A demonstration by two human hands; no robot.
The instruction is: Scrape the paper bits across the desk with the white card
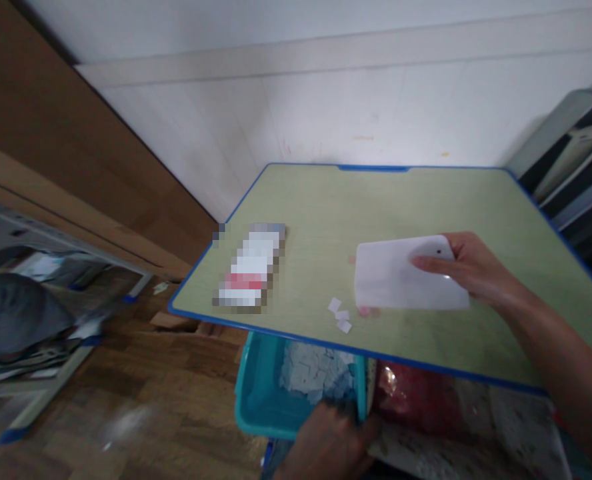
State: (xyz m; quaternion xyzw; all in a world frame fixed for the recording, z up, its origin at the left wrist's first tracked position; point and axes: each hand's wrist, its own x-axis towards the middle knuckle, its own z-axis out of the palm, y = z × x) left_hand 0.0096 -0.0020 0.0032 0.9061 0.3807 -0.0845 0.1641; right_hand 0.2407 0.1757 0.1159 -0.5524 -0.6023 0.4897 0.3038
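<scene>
scraper on the desk, bin held below

the right hand [469, 270] lies on the pale green desk with the blue rim [326, 200], its fingers [429, 263] stretched flat and close together, pressing down on a white flat plastic scraper card [396, 277]. just off the card's near left corner lie three small white paper scraps [340, 315], with a pinkish smear beside them on the desk top. farther left on the desk sits a blurred-out white and red oblong [251, 270].

below the desk's near edge, the left hand [333, 440] is curled over the rim of a teal plastic bin [259, 393]; the grip itself i cannot tell for sure. the bin holds a heap of whitish paper bits [311, 373]. right of the bin there is a red crinkly plastic bag [416, 393].
</scene>
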